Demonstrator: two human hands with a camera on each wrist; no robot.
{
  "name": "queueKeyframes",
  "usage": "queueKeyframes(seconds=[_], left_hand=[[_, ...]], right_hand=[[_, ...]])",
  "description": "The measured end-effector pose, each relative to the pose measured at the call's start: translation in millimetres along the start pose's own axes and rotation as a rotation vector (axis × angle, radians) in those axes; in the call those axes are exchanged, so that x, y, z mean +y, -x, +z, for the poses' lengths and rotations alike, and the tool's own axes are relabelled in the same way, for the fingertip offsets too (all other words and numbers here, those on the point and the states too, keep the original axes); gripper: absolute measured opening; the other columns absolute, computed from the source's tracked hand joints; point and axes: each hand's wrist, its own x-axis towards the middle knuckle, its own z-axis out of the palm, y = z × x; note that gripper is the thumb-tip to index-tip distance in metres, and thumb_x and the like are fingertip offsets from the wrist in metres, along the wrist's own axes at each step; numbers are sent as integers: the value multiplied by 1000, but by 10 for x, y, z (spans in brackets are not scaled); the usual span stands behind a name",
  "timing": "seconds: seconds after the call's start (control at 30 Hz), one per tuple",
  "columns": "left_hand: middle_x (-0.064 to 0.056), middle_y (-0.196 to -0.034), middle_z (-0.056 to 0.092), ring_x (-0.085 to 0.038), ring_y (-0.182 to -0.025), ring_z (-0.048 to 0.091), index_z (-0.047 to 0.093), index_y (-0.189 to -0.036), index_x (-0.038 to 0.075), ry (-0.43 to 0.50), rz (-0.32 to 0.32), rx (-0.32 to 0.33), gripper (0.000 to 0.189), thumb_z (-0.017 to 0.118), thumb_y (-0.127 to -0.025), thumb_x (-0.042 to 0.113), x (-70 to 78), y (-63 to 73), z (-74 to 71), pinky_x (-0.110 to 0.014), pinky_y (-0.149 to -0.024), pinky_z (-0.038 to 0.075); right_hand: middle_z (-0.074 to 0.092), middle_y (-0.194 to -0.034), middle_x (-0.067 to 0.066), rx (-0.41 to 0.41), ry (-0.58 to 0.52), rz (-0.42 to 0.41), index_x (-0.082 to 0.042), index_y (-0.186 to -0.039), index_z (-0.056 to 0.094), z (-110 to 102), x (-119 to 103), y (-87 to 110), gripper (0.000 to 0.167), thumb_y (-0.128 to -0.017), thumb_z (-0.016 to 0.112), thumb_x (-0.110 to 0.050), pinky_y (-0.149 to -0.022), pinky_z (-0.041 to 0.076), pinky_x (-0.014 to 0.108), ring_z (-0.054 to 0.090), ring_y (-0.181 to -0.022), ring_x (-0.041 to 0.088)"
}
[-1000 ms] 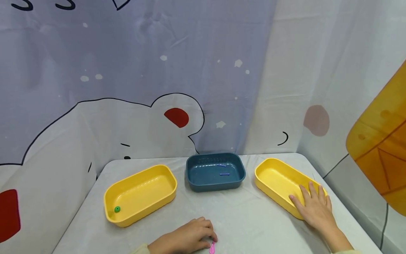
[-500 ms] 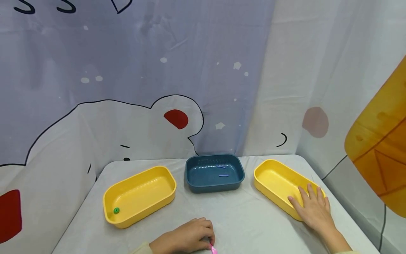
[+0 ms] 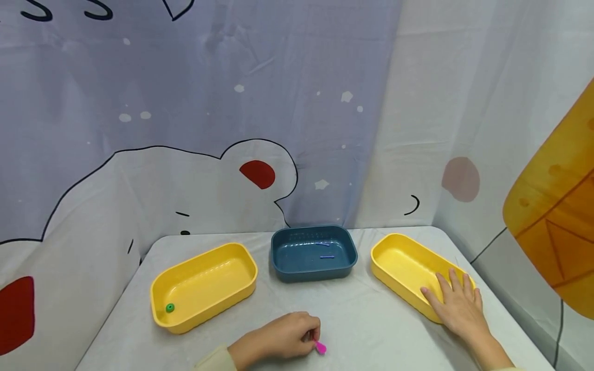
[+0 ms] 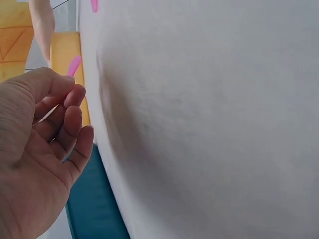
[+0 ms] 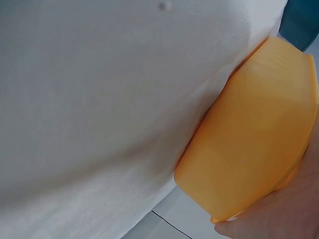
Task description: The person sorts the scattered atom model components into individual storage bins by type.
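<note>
My left hand (image 3: 290,335) is above the near middle of the table, pinching a small pink spoon-shaped piece (image 3: 320,348) between thumb and index finger. In the left wrist view the pink piece's end (image 4: 74,65) sticks out past the fingertips; the rest is hidden by them. My right hand (image 3: 461,309) rests with spread fingers over the near rim of the right yellow tray (image 3: 394,278). Its fingertips reach inside that tray, and the right wrist view shows the tray's outer wall (image 5: 244,134) beside the hand.
A dark blue tray (image 3: 311,274) at the back middle holds two thin blue sticks (image 3: 327,256). The left yellow tray (image 3: 223,305) contains a green bead (image 3: 169,307). Another pink bit (image 4: 94,5) shows at the left wrist view's top edge. Printed curtains hang behind the table.
My left hand has picked the pink piece up from near the table's front and moved slightly up and right with it. The right hand stays on the yellow tray.
</note>
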Motion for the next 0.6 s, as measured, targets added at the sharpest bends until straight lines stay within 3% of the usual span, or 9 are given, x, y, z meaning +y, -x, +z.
queueKeyframes(seconds=[0.4,0.6], left_hand=[[12,-76,55,3,-72,46,59,-87,23,28,4,73,19,74,-87,12,106,-277,-63,-14,-65,43],[12,-77,56,3,-72,46,59,-85,23,-4,49,119,20,76,-85,12,122,-445,-68,-12,-65,41]], right_hand=[[10,-158,41,4,-9,3,9,-149,35,0,10,-1,85,-103,38,-62,-108,-2,80,-9,-145,62],[10,-158,41,11,-5,-4,9,-149,35,4,10,-7,84,-103,37,-61,-108,-2,80,-10,-145,61]])
